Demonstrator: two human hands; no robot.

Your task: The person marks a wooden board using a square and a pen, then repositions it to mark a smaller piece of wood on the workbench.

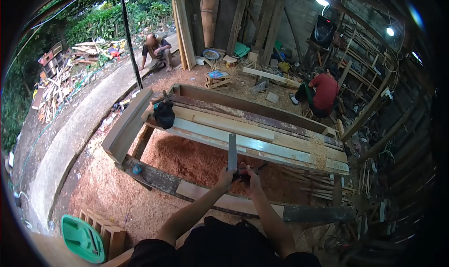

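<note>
Head view — green tub (83, 239) lower left; black bag (164, 115) on planks (220, 124); left hand (226, 177) grasping the saw (232, 151) low down, tip toward the planks; right hand (253, 178), grip wrapped around its dark handle (242, 174) — red-shirted person (323, 92) farther right.

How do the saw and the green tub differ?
The saw has a grey blade, while the tub is green. The saw's blade is narrow and straight; the tub is broad with rounded ends. The saw is held in the left hand, whereas no hand touches the tub.
</note>
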